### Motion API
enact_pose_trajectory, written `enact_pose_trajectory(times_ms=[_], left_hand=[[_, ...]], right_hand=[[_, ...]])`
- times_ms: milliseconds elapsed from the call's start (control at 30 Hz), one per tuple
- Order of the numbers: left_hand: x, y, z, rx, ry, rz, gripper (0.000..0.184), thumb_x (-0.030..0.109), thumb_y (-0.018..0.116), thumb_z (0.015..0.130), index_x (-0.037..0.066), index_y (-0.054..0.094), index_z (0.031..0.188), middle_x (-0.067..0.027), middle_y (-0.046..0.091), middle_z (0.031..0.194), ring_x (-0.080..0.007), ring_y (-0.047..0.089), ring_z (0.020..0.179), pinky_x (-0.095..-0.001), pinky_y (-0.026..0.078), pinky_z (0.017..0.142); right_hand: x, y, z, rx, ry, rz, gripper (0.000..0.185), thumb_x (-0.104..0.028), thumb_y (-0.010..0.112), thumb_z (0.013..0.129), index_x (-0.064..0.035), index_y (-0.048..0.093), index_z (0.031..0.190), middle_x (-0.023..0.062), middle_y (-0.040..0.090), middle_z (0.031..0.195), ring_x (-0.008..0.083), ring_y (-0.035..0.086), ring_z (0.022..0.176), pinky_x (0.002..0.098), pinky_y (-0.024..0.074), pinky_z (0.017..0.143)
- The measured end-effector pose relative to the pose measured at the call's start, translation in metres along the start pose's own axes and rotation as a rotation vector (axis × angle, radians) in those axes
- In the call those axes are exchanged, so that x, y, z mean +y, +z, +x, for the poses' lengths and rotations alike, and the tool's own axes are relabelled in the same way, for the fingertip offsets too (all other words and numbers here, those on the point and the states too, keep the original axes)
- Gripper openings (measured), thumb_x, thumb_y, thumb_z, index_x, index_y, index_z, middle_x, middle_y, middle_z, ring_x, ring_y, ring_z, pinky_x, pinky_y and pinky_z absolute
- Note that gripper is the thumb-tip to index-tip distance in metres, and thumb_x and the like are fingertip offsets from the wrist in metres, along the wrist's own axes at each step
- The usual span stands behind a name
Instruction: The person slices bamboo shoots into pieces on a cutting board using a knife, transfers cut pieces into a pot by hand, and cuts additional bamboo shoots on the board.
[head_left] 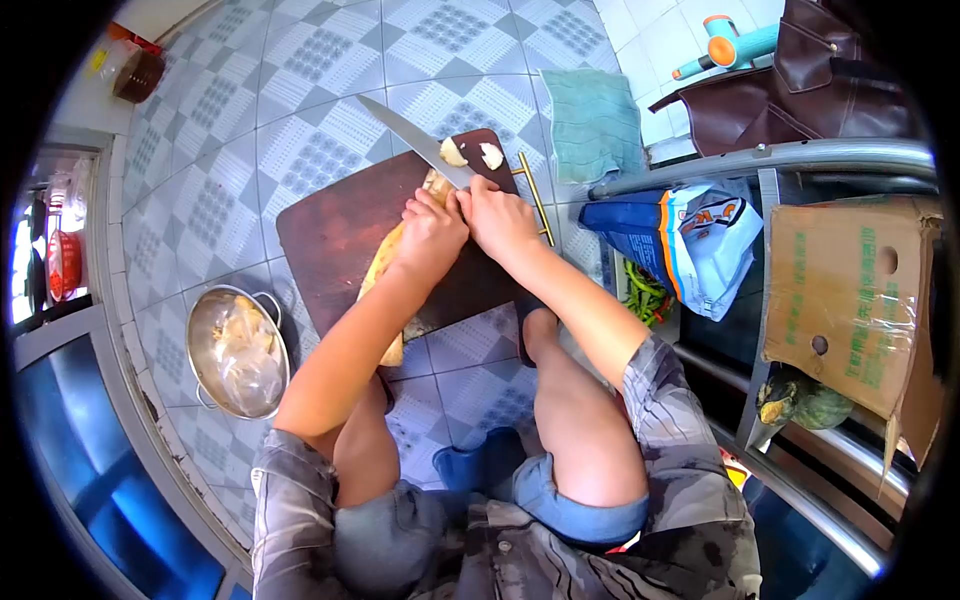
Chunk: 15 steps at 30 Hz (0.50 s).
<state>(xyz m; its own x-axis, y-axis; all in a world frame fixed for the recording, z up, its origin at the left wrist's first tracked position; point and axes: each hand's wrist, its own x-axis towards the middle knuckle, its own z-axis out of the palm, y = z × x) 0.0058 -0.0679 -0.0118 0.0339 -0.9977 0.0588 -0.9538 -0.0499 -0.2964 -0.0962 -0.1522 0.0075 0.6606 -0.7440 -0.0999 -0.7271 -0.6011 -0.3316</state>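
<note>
A dark wooden cutting board (330, 230) lies on the tiled floor in front of me. On it rests a long pale-yellow vegetable (376, 268), whose near end sticks out past the board's edge. My left hand (436, 236) is closed around the vegetable near its far end. Closed on the knife's handle, my right hand (500, 216) is right beside the left. The long blade of the knife (405, 130) crosses the vegetable's far end and points away to the left. Two cut pale pieces, a nearer slice (453, 152) and a farther slice (491, 155), lie beyond the blade.
At left on the floor stands a metal pot (198, 345) with scraps and clear plastic inside. To the right, a metal rack (770, 160) holds a blue-and-white bag (680, 240), a cardboard box (840, 300) and a green squash (822, 403). A teal cloth (592, 125) lies ahead.
</note>
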Motion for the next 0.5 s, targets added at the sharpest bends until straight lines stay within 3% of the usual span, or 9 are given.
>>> enact_pose_trajectory(times_ms=[100,167,267,300,367,433,500], left_hand=[[0.0,0.002,0.001,0.064,0.028,0.044,0.045,0.012,0.052,0.078,0.006,0.056,0.123,-0.0327,0.057,0.102,-0.0295,0.06,0.072,-0.0323,0.052,0.059],[0.004,0.003,0.001,0.074,-0.009,-0.043,0.039,0.011,0.049,0.083,0.006,0.059,0.12,-0.0366,0.057,0.104,-0.0422,0.063,0.08,-0.0434,0.054,0.063],[0.003,0.005,0.0,0.062,-0.003,-0.066,0.039,0.011,0.048,0.083,0.006,0.059,0.12,-0.0366,0.057,0.104,-0.0432,0.063,0.082,-0.0434,0.054,0.065],[0.002,0.006,0.0,0.063,-0.011,-0.063,0.039,0.011,0.048,0.083,0.006,0.059,0.12,-0.0366,0.057,0.104,-0.0432,0.063,0.082,-0.0434,0.054,0.065],[0.002,0.007,-0.002,0.089,0.007,0.031,0.042,0.017,0.051,0.08,0.006,0.058,0.12,-0.0331,0.056,0.105,-0.0321,0.06,0.077,-0.0332,0.052,0.06],[0.001,0.007,-0.001,0.1,-0.001,0.039,0.04,0.018,0.05,0.08,0.006,0.06,0.117,-0.0325,0.056,0.106,-0.0339,0.06,0.081,-0.0333,0.052,0.061],[0.002,0.007,-0.001,0.105,0.01,-0.092,0.038,0.012,0.051,0.08,-0.003,0.06,0.114,-0.0371,0.057,0.104,-0.044,0.062,0.084,-0.0444,0.054,0.066]], right_hand=[[0.007,-0.009,-0.023,0.013,0.009,-0.104,0.041,-0.035,0.043,0.093,0.0056,0.049,0.09,0.018,0.061,0.058,0.0316,0.064,0.053,0.0413,0.0508,0.045],[0.014,-0.021,-0.04,-0.068,0.083,-0.069,0.038,-0.035,0.042,0.094,0.0024,0.049,0.092,0.0206,0.061,0.061,0.0366,0.063,0.058,0.0466,0.0507,0.051],[0.021,-0.036,-0.045,-0.193,0.244,0.139,0.032,-0.035,0.036,0.096,-0.0047,0.048,0.093,0.025,0.062,0.072,0.0464,0.059,0.073,0.0571,0.0447,0.067],[0.024,-0.037,-0.043,-0.16,0.213,0.212,0.032,-0.034,0.036,0.096,-0.0042,0.047,0.092,0.0247,0.061,0.07,0.0459,0.06,0.072,0.0557,0.0457,0.067],[0.027,-0.033,-0.046,-0.146,0.206,0.236,0.031,-0.034,0.036,0.096,-0.0046,0.046,0.093,0.0248,0.061,0.069,0.046,0.06,0.07,0.0556,0.046,0.063],[0.017,-0.041,-0.054,-0.176,0.191,0.152,0.031,-0.034,0.037,0.095,-0.0046,0.045,0.093,0.0245,0.061,0.068,0.0451,0.06,0.068,0.0552,0.0465,0.061],[0.009,-0.042,-0.065,-0.207,0.179,0.065,0.031,-0.035,0.038,0.095,-0.0046,0.045,0.093,0.0242,0.061,0.067,0.0443,0.061,0.066,0.0549,0.047,0.059]])
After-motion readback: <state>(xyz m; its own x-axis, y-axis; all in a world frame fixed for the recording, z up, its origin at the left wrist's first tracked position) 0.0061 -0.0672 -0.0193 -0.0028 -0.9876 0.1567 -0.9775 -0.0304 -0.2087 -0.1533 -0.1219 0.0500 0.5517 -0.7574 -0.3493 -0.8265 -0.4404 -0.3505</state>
